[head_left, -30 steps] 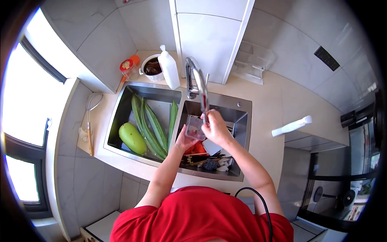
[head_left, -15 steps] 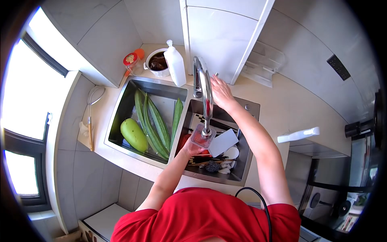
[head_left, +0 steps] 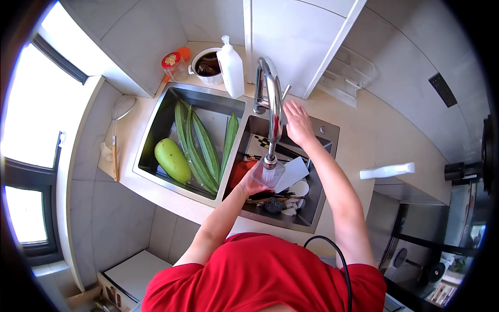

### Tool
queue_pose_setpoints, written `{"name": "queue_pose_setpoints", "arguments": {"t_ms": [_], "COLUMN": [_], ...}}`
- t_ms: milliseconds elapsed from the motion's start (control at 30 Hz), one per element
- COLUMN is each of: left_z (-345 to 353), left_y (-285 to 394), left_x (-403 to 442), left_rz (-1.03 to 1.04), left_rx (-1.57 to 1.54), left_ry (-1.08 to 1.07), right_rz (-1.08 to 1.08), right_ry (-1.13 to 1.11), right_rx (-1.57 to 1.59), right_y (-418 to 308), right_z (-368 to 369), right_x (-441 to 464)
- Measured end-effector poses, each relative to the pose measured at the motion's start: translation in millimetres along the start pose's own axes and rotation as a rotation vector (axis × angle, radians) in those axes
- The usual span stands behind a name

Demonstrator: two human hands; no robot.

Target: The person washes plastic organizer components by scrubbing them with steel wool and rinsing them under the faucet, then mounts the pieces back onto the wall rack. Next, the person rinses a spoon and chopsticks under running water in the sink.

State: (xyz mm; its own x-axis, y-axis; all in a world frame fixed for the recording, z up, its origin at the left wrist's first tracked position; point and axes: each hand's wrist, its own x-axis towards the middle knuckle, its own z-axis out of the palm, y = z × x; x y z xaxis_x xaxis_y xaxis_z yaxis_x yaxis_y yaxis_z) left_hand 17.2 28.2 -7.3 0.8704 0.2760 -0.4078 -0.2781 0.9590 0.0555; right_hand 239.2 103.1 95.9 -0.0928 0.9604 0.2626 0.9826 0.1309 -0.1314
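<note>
My left hand (head_left: 252,181) holds a clear plastic container (head_left: 268,176) under the spout of the chrome faucet (head_left: 274,99), and water runs into it. My right hand (head_left: 298,122) is beside the faucet's lever (head_left: 286,92), fingers extended and holding nothing; whether it touches the lever I cannot tell. Below the container, the right basin (head_left: 318,200) holds a white rectangular piece (head_left: 292,174), a red item (head_left: 240,170), chopsticks, a white round item (head_left: 300,189) and a dark scrubber (head_left: 274,205).
The left basin (head_left: 152,122) holds a green gourd (head_left: 172,160) and several long ridged gourds (head_left: 204,143). Behind are a white pump bottle (head_left: 231,67), a pot of dark liquid (head_left: 208,65) and a red-lidded jar (head_left: 174,66). A whisk (head_left: 115,138) lies left, a white bottle (head_left: 387,171) right.
My right hand has left the spout and moved back to the lever, its fingers now spread. Water now runs into the container, which my left hand has kept hold of under the spout.
</note>
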Motion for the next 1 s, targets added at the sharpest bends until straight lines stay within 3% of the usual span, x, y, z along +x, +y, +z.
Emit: {"name": "queue_pose_setpoints", "arguments": {"t_ms": [33, 67, 133, 200, 267, 333, 400, 433, 467, 533, 567, 600, 667, 700, 733, 800, 900, 967, 1000], "left_z": [-8, -16, -24, -36, -38, -36, -49, -48, -46, -29, -28, -27, -27, -23, -21, -21, 15, -9, -3], "left_y": [-2, -5, -7, -6, -5, -2, -3, -3, -3, 1, 2, 5, 7, 7, 7, 20, 41, 50, 50], "left_x": [3, 6, 5, 9, 8, 4, 12, 14, 15, 12, 11, 11, 12, 14, 16, 23, 3, 15, 16], "left_rz": [-0.014, -0.022, 0.0, 0.0, 0.0, -0.007, -0.016, -0.035, -0.051, -0.066, -0.053, -0.039, 0.029, 0.1, 0.172, 0.295, 0.202, 0.101, 0.037], "left_rx": [-0.002, -0.001, 0.071, 0.054, 0.036, 0.083, 0.082, 0.092, 0.101, 0.129, 0.125, 0.121, 0.083, 0.024, -0.038, -0.064, 0.031, 0.081, 0.085], "left_ry": [0.01, 0.007, 0.023, 0.059, 0.098, 0.145, 0.124, 0.142, 0.16, 0.19, 0.265, 0.338, 0.316, 0.277, 0.238, 0.164, 0.394, 0.406, 0.422], "right_rz": [-0.029, -0.022, 0.289, 0.236, 0.226, -0.083, -0.055, 0.013, 0.011, 0.412, 0.607, 0.598, 0.549, 0.785, 0.778, 0.724, 0.378, 0.223, 0.433], "right_ry": [0.206, 0.205, 0.028, 0.081, -0.136, -0.202, -0.467, -0.837, -0.833, -0.713, -0.744, -0.739, -0.606, -0.557, -0.561, -0.442, -0.367, -0.374, -0.458], "right_rx": [0.103, 0.097, 0.624, 0.685, 0.805, 0.826, 0.669, 0.545, 0.544, 0.652, 0.784, 0.782, 1.159, 1.124, 1.119, 1.396, 1.25, 0.904, 0.837], "right_y": [2, 4, -6, -34, -60, -73, -88, -93, -101, -107, -97, -92, -89, -104, -113, -127, -125, -104, -110], "right_z": [0, -1, -18, -41, -46, -15, 5, 6, 9, 28, 105, 140, 173, 148, 132, 109, 89, 99, 67], "right_x": [-14, -30, -65, -96, -122, -142, -141, -122, -116, -106, -113, -116, -118, -111, -105, -97, -101, -108, -99]}}
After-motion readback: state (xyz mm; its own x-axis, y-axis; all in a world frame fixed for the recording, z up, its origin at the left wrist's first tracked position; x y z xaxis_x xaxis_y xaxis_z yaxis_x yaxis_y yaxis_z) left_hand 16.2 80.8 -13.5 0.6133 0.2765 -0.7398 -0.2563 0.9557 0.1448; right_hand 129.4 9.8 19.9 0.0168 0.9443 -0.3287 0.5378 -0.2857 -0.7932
